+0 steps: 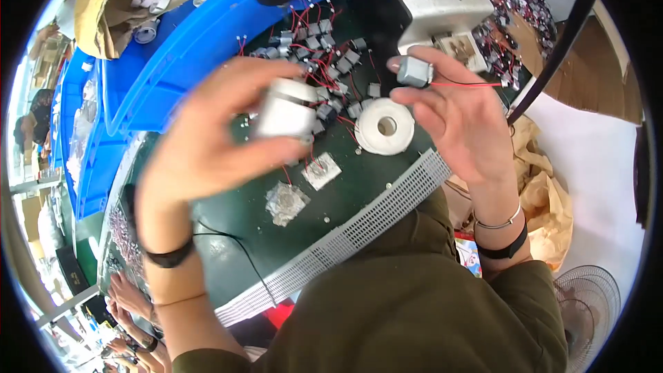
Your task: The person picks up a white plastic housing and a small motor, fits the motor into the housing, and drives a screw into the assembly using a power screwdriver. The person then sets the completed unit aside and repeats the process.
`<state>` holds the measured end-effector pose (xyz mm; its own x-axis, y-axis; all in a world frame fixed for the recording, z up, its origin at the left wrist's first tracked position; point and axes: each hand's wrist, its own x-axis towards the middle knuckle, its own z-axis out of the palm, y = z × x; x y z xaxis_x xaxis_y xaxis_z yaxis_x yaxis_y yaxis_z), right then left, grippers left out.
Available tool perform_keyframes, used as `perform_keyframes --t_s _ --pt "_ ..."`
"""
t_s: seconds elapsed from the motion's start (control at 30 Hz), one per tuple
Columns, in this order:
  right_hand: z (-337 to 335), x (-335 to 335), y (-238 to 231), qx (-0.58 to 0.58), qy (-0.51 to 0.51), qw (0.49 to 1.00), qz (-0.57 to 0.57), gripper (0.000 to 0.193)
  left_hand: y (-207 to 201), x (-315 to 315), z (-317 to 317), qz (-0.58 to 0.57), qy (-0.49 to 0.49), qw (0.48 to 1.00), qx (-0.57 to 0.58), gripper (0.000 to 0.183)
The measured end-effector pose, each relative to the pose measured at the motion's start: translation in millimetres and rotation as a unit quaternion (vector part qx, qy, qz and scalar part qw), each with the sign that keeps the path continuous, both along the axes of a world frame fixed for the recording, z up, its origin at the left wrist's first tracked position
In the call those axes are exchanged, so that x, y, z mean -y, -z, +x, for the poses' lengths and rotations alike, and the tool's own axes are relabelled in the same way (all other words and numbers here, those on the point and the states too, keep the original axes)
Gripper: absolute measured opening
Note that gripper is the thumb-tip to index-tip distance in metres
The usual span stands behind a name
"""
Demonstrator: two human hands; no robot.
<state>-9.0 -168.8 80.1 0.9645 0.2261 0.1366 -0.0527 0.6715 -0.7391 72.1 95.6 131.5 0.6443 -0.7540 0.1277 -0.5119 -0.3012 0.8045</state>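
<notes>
My left hand [214,128] is closed around a white plastic housing [284,114], blurred by motion, above the dark green table. Between the fingertips of my right hand [459,114] is a small grey motor [414,71], its red and black wires trailing off to the right. Below and between the hands, a round white ring-shaped part [385,126] with a hole in its middle lies on the table. Beyond my left hand, several loose motors [331,59] with red wires are spread in a pile.
Blue bins [186,41] stand at the left, one with a paper bag of white parts [152,0]. A white machine [445,14] and heaped wired parts [514,0] are at the far right. A perforated white strip [345,235] edges the table. Another person's hands [131,300] show at lower left.
</notes>
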Motion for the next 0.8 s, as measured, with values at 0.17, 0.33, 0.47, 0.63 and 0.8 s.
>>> perform_keyframes --t_s 0.17,0.33,0.47,0.63,0.8 --pt "-12.8 9.5 5.6 0.004 0.098 0.988 -0.118 0.036 59.0 76.2 -48.4 -0.073 -0.071 0.993 0.058 0.058" --pt "-19.7 21.6 7.0 -0.033 0.124 0.961 -0.247 0.032 88.5 92.9 -44.4 0.009 -0.057 0.973 0.224 0.058" --pt "-20.8 17.6 8.4 0.028 0.125 0.935 -0.331 0.03 97.3 92.3 -48.7 0.008 -0.086 0.968 0.237 0.063" --pt "-7.6 10.8 0.6 0.172 0.064 0.805 -0.564 0.024 98.5 88.6 -47.0 -0.077 -0.059 0.988 0.116 0.072" --pt "1.2 13.0 -4.2 0.235 0.05 0.757 -0.608 0.024 96.1 84.4 -43.7 -0.07 -0.051 0.994 0.061 0.07"
